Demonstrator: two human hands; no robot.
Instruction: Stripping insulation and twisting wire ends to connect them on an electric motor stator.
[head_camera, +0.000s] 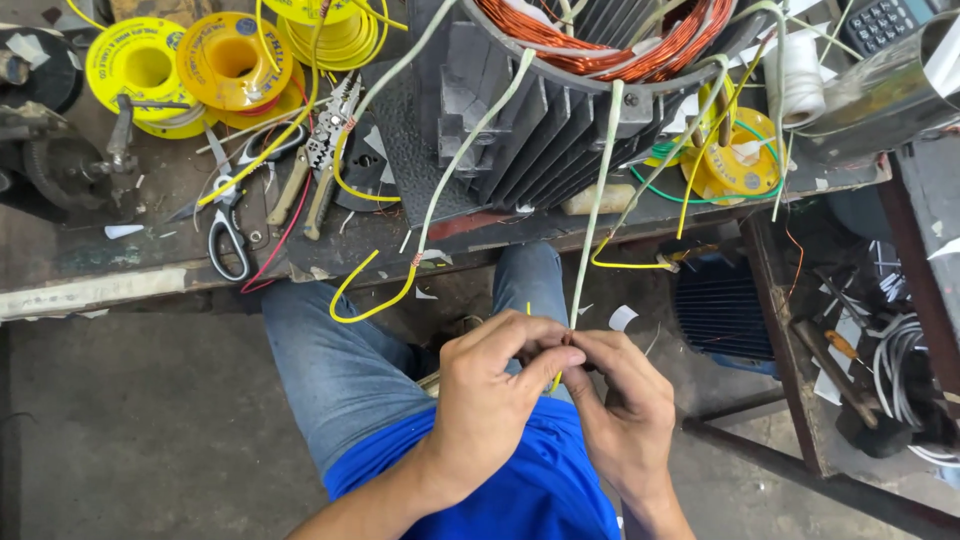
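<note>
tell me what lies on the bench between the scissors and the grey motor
In the head view, pliers with tan handles lie between the scissors and the motor, and a loose yellow wire curls beside them on the bench.

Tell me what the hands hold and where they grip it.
Both the left hand and right hand pinch the lower end of a pale sleeved wire, where a yellow wire shows.

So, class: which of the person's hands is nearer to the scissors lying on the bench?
Left. The left hand is below and to the right of the scissors; the right hand sits farther right, fingertips meeting the left's around a yellow wire.
</note>
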